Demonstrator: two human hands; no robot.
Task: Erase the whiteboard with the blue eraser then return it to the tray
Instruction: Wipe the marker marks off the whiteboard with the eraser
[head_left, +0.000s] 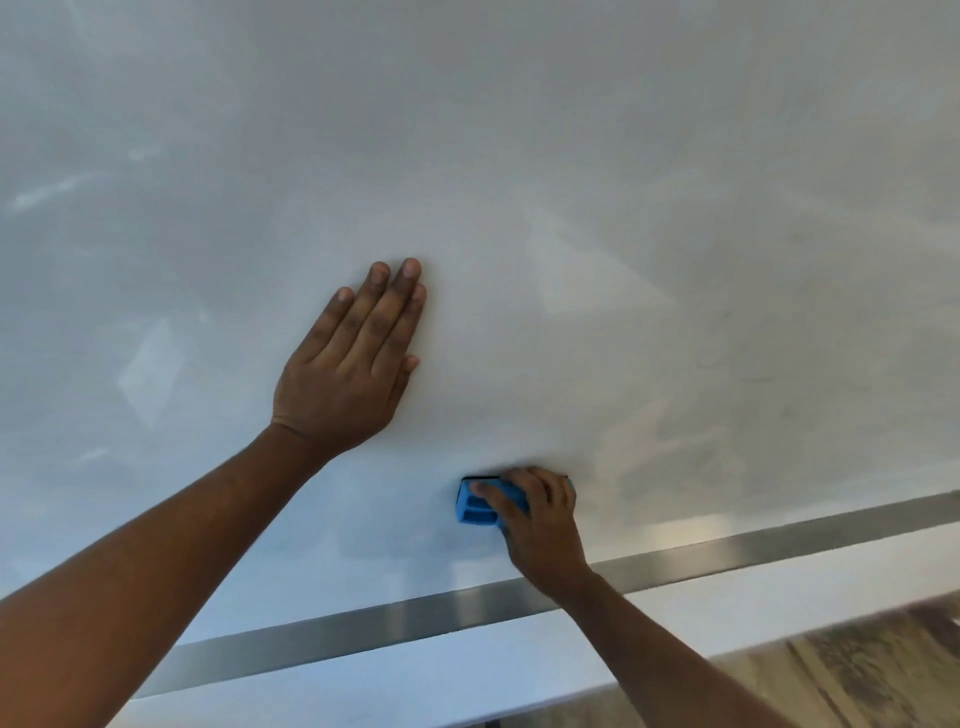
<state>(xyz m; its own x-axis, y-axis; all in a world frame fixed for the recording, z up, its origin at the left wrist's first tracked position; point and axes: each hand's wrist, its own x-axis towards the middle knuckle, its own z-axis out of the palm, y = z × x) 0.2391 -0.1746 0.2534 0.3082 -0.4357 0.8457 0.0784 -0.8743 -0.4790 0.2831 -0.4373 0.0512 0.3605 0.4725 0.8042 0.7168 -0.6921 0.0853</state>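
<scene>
Whiteboard (519, 156) fills the frame, with only faint smears at right and no legible writing or labels anywhere. Left hand (345, 374) rests flat, fingers straight. Right hand (535, 519) grips the eraser (475, 506) against the board low of centre, above the tray (779, 548). Erasing looks nearly finished; the return remains.

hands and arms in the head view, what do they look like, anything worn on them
Both are bare. The left hand and right hand show no gloves, and no rings, watch or bracelet can be seen. Both forearms are uncovered as far as the frame edge, with no sleeve in view. The fingernails on the left hand are short and unpainted.
</scene>
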